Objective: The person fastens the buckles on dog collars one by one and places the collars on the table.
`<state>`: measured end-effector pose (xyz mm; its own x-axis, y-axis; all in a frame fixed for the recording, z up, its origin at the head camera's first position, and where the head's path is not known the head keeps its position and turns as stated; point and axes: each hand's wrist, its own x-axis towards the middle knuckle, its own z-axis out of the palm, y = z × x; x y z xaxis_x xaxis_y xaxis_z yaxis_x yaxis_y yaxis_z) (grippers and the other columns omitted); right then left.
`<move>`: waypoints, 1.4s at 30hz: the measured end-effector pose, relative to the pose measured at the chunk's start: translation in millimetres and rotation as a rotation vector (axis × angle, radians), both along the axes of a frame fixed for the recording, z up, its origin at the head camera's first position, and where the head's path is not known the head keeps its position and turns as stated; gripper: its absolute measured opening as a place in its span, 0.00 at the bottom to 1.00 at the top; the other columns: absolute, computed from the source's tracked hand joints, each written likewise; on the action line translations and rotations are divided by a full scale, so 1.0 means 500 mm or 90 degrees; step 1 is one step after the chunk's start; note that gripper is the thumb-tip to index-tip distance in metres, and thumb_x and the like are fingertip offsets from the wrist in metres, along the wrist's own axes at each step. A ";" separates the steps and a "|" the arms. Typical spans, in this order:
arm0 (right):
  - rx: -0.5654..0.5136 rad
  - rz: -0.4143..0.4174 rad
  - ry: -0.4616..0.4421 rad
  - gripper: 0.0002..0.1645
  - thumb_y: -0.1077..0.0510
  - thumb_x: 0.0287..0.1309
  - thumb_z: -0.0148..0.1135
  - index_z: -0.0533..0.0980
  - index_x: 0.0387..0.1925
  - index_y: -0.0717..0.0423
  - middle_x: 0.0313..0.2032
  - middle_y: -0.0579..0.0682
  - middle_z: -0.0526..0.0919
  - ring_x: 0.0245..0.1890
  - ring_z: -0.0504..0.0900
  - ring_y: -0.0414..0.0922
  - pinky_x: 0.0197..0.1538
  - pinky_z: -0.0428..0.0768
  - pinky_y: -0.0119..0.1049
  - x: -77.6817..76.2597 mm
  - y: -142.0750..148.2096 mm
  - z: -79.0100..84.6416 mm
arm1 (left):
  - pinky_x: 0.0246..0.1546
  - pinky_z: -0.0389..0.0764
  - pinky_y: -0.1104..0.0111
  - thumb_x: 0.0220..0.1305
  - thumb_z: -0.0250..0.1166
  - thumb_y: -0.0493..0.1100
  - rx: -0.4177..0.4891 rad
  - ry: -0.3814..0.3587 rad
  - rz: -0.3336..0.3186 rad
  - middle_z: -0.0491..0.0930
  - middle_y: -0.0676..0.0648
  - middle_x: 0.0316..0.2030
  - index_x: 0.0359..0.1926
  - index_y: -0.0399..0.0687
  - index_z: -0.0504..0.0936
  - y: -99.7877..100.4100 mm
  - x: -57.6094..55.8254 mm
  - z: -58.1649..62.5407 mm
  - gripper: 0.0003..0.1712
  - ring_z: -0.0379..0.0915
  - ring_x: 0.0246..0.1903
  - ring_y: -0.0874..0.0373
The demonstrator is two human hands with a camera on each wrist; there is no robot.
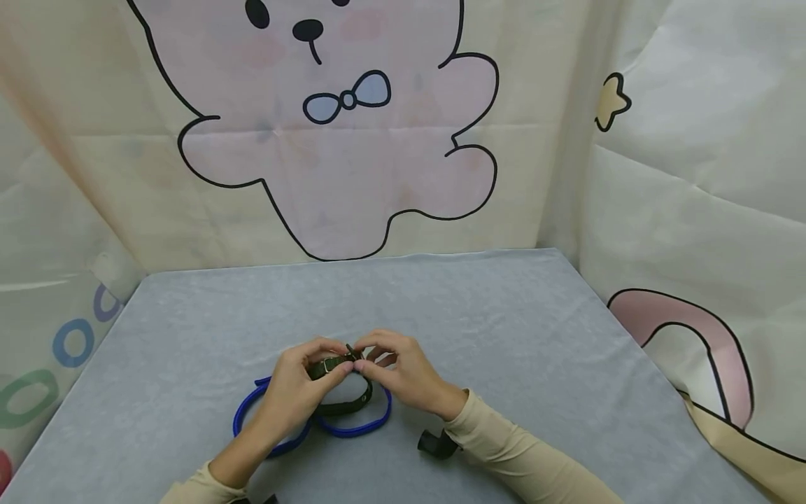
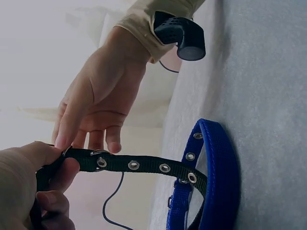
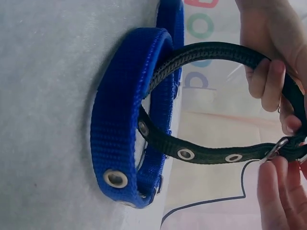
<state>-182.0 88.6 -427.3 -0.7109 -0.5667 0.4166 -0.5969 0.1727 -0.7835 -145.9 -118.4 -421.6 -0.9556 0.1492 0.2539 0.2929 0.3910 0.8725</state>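
A dark green collar (image 1: 345, 407) with metal eyelets is looped upright between both hands, its lower curve overlapping a blue collar (image 1: 359, 432). My left hand (image 1: 291, 388) grips the band beside its metal buckle (image 3: 276, 148), thumb on one side and fingers curled on the other. From the other side my right hand (image 1: 403, 371) pinches the strap at the buckle with thumb and fingertips. In the right wrist view the green loop passes behind the nearer blue band (image 3: 122, 105). The fingertips partly hide the buckle.
Another blue collar loop (image 1: 242, 413) lies on the grey cloth-covered table (image 1: 504, 336), partly behind the left forearm. A black wrist camera (image 1: 436, 444) sits at the right cuff. Printed curtains (image 1: 409, 161) stand behind the table and on both sides.
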 end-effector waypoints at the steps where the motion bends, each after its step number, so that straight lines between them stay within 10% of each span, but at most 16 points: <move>1: -0.004 0.001 -0.005 0.11 0.60 0.69 0.63 0.81 0.51 0.55 0.49 0.55 0.84 0.40 0.84 0.43 0.40 0.85 0.33 -0.001 0.002 0.001 | 0.47 0.80 0.68 0.63 0.72 0.46 0.000 0.001 -0.003 0.90 0.55 0.39 0.45 0.53 0.87 0.001 -0.001 0.000 0.10 0.83 0.44 0.62; 7: -0.018 0.016 -0.054 0.11 0.62 0.66 0.66 0.82 0.49 0.55 0.49 0.55 0.83 0.40 0.79 0.36 0.39 0.83 0.34 -0.007 0.014 0.010 | 0.22 0.74 0.73 0.63 0.72 0.41 -0.028 0.053 -0.026 0.89 0.50 0.36 0.44 0.51 0.88 0.009 -0.006 -0.001 0.08 0.71 0.21 0.71; 15: -0.033 0.033 -0.035 0.11 0.63 0.67 0.64 0.82 0.49 0.57 0.46 0.57 0.84 0.42 0.80 0.40 0.40 0.83 0.35 -0.011 0.014 0.009 | 0.15 0.65 0.74 0.62 0.73 0.39 -0.092 0.121 -0.037 0.71 0.60 0.16 0.41 0.49 0.88 0.012 -0.009 -0.011 0.07 0.56 0.14 0.74; 27: -0.050 -0.028 -0.024 0.10 0.63 0.70 0.60 0.78 0.50 0.61 0.45 0.58 0.87 0.46 0.85 0.46 0.45 0.83 0.36 -0.018 0.014 0.019 | 0.21 0.73 0.72 0.64 0.72 0.42 -0.128 0.023 -0.032 0.85 0.56 0.30 0.45 0.53 0.87 -0.005 -0.012 -0.015 0.09 0.68 0.19 0.69; 34: -0.095 -0.033 -0.065 0.12 0.64 0.74 0.54 0.72 0.54 0.65 0.47 0.65 0.84 0.45 0.86 0.53 0.48 0.85 0.39 -0.030 0.017 0.010 | 0.52 0.80 0.53 0.65 0.71 0.42 -0.093 0.055 -0.014 0.86 0.56 0.43 0.45 0.57 0.82 -0.013 -0.017 -0.015 0.09 0.83 0.49 0.58; 42: -0.111 -0.030 -0.091 0.11 0.64 0.74 0.53 0.71 0.54 0.62 0.48 0.64 0.84 0.42 0.86 0.55 0.41 0.86 0.41 -0.036 0.021 0.015 | 0.26 0.76 0.71 0.72 0.64 0.43 -0.051 0.044 -0.063 0.86 0.49 0.49 0.50 0.56 0.86 -0.015 -0.018 -0.015 0.09 0.70 0.24 0.69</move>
